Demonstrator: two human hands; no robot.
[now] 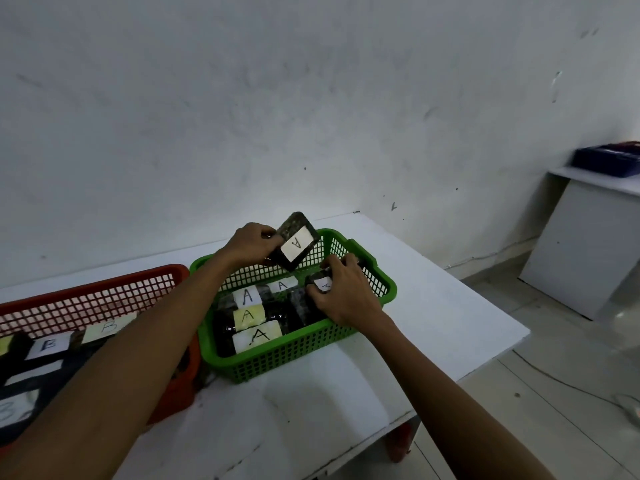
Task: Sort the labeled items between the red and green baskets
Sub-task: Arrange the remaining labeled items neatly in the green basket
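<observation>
Baskets sit side by side on the white table (450, 306); red basket (104, 284) at left holds B-labelled blocks (48, 345). I see the left hand (250, 244) pinching a dark A-labelled block (296, 242), tilted, above the green basket (294, 358). The right hand (348, 297), fingers curled, grips a second A block (320, 284) inside its right end, beside stacked A blocks (256, 336).
</observation>
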